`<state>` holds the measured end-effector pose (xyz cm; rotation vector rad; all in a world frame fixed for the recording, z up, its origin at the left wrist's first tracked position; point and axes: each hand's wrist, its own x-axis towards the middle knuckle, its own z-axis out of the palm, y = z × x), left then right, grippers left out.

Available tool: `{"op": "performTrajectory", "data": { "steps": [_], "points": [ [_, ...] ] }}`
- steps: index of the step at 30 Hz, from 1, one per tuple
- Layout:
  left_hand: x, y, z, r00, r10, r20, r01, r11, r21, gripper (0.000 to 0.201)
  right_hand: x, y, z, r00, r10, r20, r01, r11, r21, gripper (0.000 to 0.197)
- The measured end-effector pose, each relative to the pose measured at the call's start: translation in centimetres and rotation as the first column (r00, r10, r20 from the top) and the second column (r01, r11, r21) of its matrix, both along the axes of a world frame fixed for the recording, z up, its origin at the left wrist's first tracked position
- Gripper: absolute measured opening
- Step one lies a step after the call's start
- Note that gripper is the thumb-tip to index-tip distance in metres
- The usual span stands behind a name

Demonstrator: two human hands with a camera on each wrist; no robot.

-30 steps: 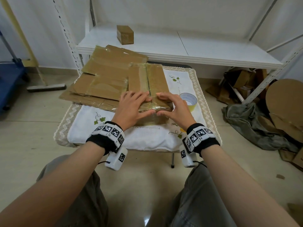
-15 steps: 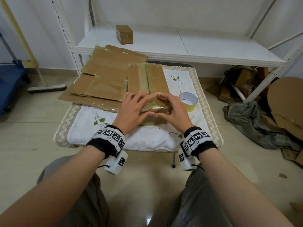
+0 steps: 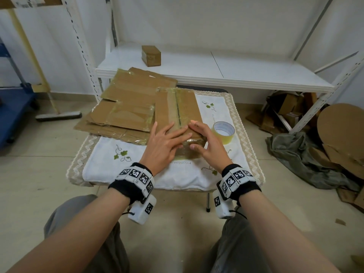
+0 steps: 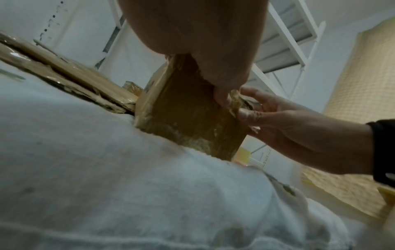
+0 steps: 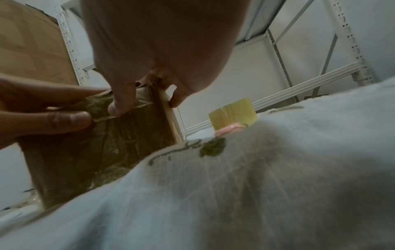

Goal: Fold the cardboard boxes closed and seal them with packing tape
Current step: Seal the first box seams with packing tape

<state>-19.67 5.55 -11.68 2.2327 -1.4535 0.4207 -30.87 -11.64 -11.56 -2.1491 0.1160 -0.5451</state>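
White cloth covers the worktop [image 3: 137,174]. Both hands, left hand [image 3: 164,142] and right hand [image 3: 206,143], press spread fingers on the near end of the taped cardboard box [image 3: 177,111]. Step: smoothing tape. Next, probably more from the tape roll [image 3: 224,132], right.

Two hands, left [image 3: 164,143] and right [image 3: 206,143], at the table's centre. One closed, taped box [image 3: 178,113] under them. One tape roll [image 3: 224,132] at 3 o'clock of that box. One stack of flattened cardboard [image 3: 126,107] at 10 o'clock; the sheet count is unclear. One small box [image 3: 151,55] on the shelf at 12 o'clock.
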Motion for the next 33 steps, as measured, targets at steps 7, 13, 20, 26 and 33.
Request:
{"op": "performTrajectory", "data": {
  "steps": [7,13,20,26,33],
  "points": [
    [-0.1,-0.1,1.5,0.981,0.006,-0.196,-0.002,1.000,0.018,0.048,0.6,0.2,1.5,0.964,-0.266,0.021,0.191,0.744,0.640,0.065],
    [1.2,2.0,2.0,0.728,0.035,-0.684,-0.321,0.900,-0.296,0.062,2.3,-1.4,-0.6,0.904,-0.195,-0.381,0.423,0.538,0.729,0.036],
    [0.4,2.3,3.8,0.218,-0.157,-0.963,-0.394,0.889,-0.234,0.074,2.0,-1.2,1.9,0.911,-0.101,-0.400,0.392,0.511,0.765,0.048],
    [0.7,2.7,5.1,0.107,-0.378,-0.920,-0.440,0.811,-0.385,0.073,1.3,-0.5,4.0,0.993,0.021,-0.116,0.094,0.453,0.886,0.047],
    [0.3,2.9,5.7,0.189,-0.262,-0.946,-0.301,0.902,-0.310,0.035,1.9,1.6,7.4,0.992,0.084,0.094,-0.123,0.479,0.869,0.050]
  ]
}}
